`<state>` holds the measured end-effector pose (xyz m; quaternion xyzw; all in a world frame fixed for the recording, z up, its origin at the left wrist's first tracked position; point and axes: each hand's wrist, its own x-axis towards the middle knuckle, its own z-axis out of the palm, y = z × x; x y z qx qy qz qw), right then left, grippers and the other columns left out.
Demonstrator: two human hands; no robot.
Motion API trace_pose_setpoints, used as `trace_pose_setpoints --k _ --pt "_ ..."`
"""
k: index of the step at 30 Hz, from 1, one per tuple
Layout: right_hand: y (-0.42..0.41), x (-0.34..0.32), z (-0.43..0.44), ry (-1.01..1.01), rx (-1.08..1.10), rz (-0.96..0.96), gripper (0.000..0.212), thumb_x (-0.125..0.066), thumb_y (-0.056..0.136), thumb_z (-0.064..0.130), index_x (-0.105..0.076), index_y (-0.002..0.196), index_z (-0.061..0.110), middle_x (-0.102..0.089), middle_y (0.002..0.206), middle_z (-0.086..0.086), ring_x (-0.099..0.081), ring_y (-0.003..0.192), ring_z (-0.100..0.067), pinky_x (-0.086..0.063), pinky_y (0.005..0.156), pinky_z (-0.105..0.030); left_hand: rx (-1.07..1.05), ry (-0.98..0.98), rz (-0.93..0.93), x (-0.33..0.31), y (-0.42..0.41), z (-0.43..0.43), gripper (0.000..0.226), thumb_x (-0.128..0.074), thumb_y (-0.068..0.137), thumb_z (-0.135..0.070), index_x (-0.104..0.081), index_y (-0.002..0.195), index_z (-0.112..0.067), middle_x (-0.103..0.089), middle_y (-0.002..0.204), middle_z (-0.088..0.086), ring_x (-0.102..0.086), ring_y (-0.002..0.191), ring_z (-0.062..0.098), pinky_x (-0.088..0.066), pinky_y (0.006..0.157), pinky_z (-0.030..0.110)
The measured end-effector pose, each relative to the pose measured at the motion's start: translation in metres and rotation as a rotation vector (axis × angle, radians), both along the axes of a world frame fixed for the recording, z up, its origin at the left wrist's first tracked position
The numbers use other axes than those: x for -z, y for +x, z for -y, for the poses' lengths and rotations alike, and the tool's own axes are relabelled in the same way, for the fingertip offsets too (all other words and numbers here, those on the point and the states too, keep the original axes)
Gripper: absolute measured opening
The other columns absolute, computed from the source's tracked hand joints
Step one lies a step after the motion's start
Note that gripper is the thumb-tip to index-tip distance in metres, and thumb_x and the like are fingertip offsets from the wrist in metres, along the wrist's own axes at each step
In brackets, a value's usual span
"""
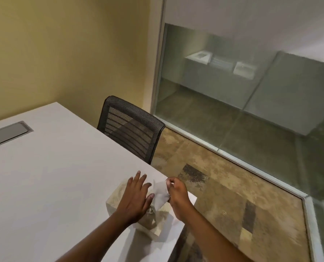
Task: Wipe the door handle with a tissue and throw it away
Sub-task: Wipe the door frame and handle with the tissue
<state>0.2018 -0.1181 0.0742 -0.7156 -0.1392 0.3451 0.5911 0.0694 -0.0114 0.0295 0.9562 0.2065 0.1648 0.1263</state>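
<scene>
A beige patterned tissue box [117,195] stands near the corner of the white table [49,176]. My left hand [136,197] lies flat on top of the box with its fingers spread. My right hand [177,193] pinches a white tissue [160,193] that sticks up out of the box's slot. No door handle and no bin are in view.
A black mesh office chair [133,127] is pushed in at the table's far side. A grey cable hatch [8,133] is set into the tabletop at the left. A glass partition [242,87] with a metal floor rail runs along the right, above patterned carpet [223,195].
</scene>
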Motion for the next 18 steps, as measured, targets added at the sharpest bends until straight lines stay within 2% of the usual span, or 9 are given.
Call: trace_pose_setpoints --k 3,6,10,12,16,18 --pt "0.006 -0.018 0.026 0.051 0.071 0.052 0.016 -0.053 0.097 0.018 -0.061 0.083 0.02 -0.063 0.083 0.0 -0.057 0.079 -0.017 -0.049 0.066 -0.03 0.14 -0.053 0.12 -0.014 0.017 0.017 0.049 -0.028 0.104 -0.046 -0.066 0.102 -0.016 -0.056 0.138 0.016 -0.032 0.143 0.035 -0.031 0.111 0.053" --pt "0.012 -0.038 0.06 0.112 0.133 0.074 0.008 -0.059 0.093 0.013 -0.063 0.088 0.016 -0.068 0.085 -0.001 -0.064 0.076 -0.013 -0.053 0.065 -0.024 0.284 -0.057 0.21 -0.031 0.038 0.04 0.048 -0.03 0.105 -0.041 -0.064 0.093 -0.011 -0.061 0.126 0.016 -0.038 0.139 0.037 -0.042 0.105 0.051" --pt "0.022 -0.062 0.121 0.158 0.227 0.079 0.004 -0.065 0.089 0.011 -0.068 0.089 0.008 -0.07 0.091 -0.014 -0.066 0.084 -0.026 -0.053 0.077 -0.039 0.422 -0.038 0.252 -0.06 0.071 0.086 0.052 -0.025 0.106 -0.035 -0.064 0.091 -0.005 -0.066 0.115 0.021 -0.049 0.129 0.045 -0.05 0.096 0.056" --pt "0.028 -0.073 0.152 0.166 0.254 0.071 0.002 -0.067 0.086 0.004 -0.069 0.086 0.004 -0.068 0.087 -0.018 -0.063 0.082 -0.028 -0.052 0.076 -0.041 0.492 -0.06 0.264 -0.073 0.085 0.11 0.054 -0.024 0.106 -0.035 -0.064 0.09 -0.003 -0.066 0.112 0.022 -0.05 0.128 0.046 -0.049 0.097 0.057" --pt "0.03 -0.093 0.224 0.122 0.32 0.17 0.016 -0.073 0.076 -0.007 -0.069 0.075 0.009 -0.067 0.075 -0.013 -0.063 0.07 -0.02 -0.05 0.063 -0.03 0.654 -0.153 0.245 -0.09 0.112 0.168 0.063 -0.021 0.105 -0.045 -0.066 0.093 -0.003 -0.063 0.121 0.022 -0.045 0.133 0.044 -0.037 0.11 0.057" --pt "0.027 -0.101 0.265 0.124 0.369 0.223 0.018 -0.07 0.078 -0.007 -0.07 0.075 0.011 -0.067 0.071 -0.01 -0.063 0.066 -0.019 -0.05 0.06 -0.028 0.712 -0.175 0.258 -0.099 0.125 0.205 0.069 -0.019 0.104 -0.052 -0.068 0.091 -0.004 -0.063 0.118 0.022 -0.046 0.131 0.043 -0.032 0.112 0.053"
